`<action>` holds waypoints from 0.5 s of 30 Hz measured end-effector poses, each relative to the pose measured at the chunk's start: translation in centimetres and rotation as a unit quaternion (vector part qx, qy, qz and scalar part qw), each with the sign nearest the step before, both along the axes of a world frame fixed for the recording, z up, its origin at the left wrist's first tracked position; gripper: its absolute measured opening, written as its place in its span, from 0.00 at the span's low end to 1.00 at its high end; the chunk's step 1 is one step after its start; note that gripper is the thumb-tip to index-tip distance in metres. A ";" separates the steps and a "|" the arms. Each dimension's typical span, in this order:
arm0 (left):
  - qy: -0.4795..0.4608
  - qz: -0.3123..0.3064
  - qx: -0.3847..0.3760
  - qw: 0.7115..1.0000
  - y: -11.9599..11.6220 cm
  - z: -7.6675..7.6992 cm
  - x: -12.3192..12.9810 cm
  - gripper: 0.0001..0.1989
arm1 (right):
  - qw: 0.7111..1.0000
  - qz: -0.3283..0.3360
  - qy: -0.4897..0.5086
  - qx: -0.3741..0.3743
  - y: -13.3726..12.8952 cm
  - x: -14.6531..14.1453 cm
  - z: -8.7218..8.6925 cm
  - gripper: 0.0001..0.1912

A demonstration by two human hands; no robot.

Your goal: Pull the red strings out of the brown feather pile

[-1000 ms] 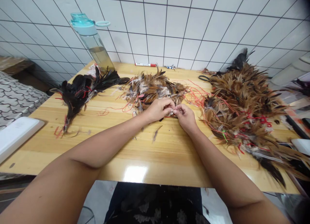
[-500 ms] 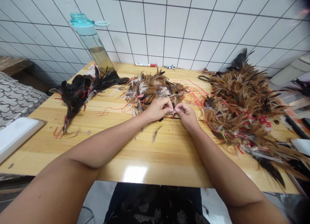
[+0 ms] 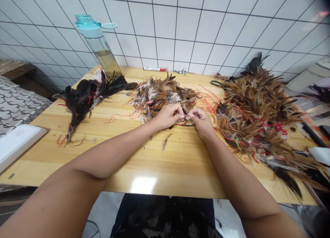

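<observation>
Both hands meet at the front edge of a pile of brown feathers (image 3: pixel 165 92) in the middle of the wooden table. My left hand (image 3: pixel 170 115) is closed in a pinch, thumb against forefinger, on something too small to make out. Just to its right, my right hand (image 3: pixel 202 121) pinches a small pale, fluffy feather base (image 3: pixel 187 117). A dark feather and a bit of red string lie under the fingertips. Loose red strings (image 3: pixel 206 100) spread between the middle pile and the large heap of brown feathers (image 3: pixel 257 97) at the right.
Black feathers (image 3: pixel 82 97) lie at the left, by a water bottle (image 3: pixel 103 52) with a blue lid. A red-and-white marker (image 3: pixel 154 69) rests near the tiled wall. A white box-like device (image 3: pixel 22 142) sits at the left edge. Feather scraps (image 3: pixel 166 142) dot the table front.
My right hand has shifted slightly right, widening the small gap between the two pinches. My left hand stays nearly in place.
</observation>
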State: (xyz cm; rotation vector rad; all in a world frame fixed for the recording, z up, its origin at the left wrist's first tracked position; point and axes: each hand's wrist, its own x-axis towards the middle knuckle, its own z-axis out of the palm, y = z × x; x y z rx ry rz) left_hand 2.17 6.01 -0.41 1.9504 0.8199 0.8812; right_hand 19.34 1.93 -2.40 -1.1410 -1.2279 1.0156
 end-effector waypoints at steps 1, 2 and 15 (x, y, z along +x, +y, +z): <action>-0.005 -0.002 -0.004 1.000 0.0 -0.1 0.0 0.03 | 1.000 -0.003 0.005 -0.005 0.0 0.0 0.0 0.09; -0.008 -0.002 -0.005 1.000 0.1 -0.2 0.0 0.03 | 1.000 -0.004 0.010 -0.010 0.0 0.1 0.0 0.09; 0.102 -0.012 0.080 0.991 0.0 0.8 -0.4 0.05 | 0.997 -0.013 0.065 -0.026 0.4 0.8 0.0 0.13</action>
